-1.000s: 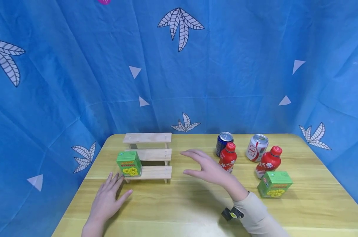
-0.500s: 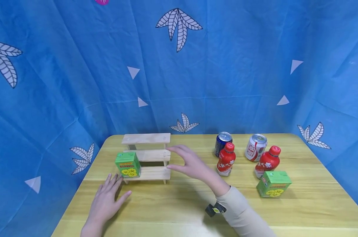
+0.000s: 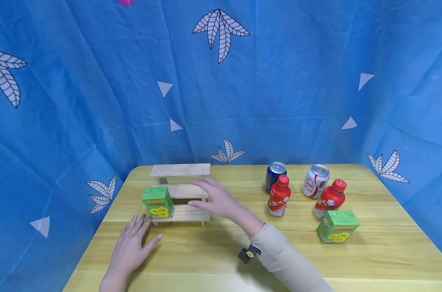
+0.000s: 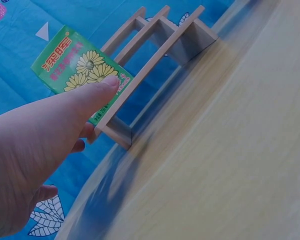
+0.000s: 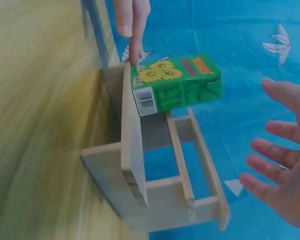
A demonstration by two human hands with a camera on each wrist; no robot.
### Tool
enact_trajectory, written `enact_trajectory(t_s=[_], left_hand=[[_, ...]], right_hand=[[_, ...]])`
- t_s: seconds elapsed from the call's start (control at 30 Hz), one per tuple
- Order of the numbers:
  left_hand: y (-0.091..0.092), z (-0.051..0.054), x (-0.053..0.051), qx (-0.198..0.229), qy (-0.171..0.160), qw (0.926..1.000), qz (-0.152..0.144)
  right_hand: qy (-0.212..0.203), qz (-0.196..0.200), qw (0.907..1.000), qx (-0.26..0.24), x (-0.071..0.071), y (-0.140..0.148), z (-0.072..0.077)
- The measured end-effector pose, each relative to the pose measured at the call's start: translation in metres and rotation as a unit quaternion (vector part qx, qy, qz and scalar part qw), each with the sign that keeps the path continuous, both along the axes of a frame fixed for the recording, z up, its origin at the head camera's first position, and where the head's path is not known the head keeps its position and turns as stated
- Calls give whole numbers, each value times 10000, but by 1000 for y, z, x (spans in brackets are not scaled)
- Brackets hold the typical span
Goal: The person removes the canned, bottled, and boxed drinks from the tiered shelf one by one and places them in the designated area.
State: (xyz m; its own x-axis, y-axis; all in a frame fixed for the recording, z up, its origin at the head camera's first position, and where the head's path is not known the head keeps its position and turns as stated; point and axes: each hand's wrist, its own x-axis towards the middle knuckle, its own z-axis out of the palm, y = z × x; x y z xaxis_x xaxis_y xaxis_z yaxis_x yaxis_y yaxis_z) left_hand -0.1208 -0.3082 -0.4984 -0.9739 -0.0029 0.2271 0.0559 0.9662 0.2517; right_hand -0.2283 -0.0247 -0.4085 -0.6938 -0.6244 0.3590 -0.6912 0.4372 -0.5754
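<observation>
A small three-tier wooden shelf (image 3: 189,213) stands at the left back of the table. On the left end of its lowest tier sits a green drink carton (image 3: 157,202) with yellow flowers, upright. My left hand (image 3: 130,246) lies beside the shelf's front left corner, fingers extended; in the right wrist view a fingertip appears to touch the end of the lowest tier. Fingers spread and thumb apart, my right hand (image 3: 221,199) hovers before the shelf's right side. Nothing is in it, and the right wrist view shows a gap between that hand (image 5: 285,155) and the carton (image 5: 177,82).
On the right side of the table (image 3: 221,259) stand a dark blue can (image 3: 272,178), a white can (image 3: 315,182), two red bottles (image 3: 279,198) and another green carton (image 3: 337,228). A blue patterned cloth (image 3: 297,81) hangs behind and at both sides.
My right hand has moved left, from near the red bottle to the right part of the shelf, staying spread. The left hand and the carton on the shelf keep their places.
</observation>
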Motion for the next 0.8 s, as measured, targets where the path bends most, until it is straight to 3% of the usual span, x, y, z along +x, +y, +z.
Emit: enact_trajectory(t_s=[0.3, 0.8], left_hand=[[-2, -1, -1, 19, -83, 10000, -30], [-3, -2, -3, -8, -158, 9999, -19]], right_hand=[[193, -124, 9996, 167, -5, -28, -6], [-265, -202, 9988, 356, -10, -68, -8]])
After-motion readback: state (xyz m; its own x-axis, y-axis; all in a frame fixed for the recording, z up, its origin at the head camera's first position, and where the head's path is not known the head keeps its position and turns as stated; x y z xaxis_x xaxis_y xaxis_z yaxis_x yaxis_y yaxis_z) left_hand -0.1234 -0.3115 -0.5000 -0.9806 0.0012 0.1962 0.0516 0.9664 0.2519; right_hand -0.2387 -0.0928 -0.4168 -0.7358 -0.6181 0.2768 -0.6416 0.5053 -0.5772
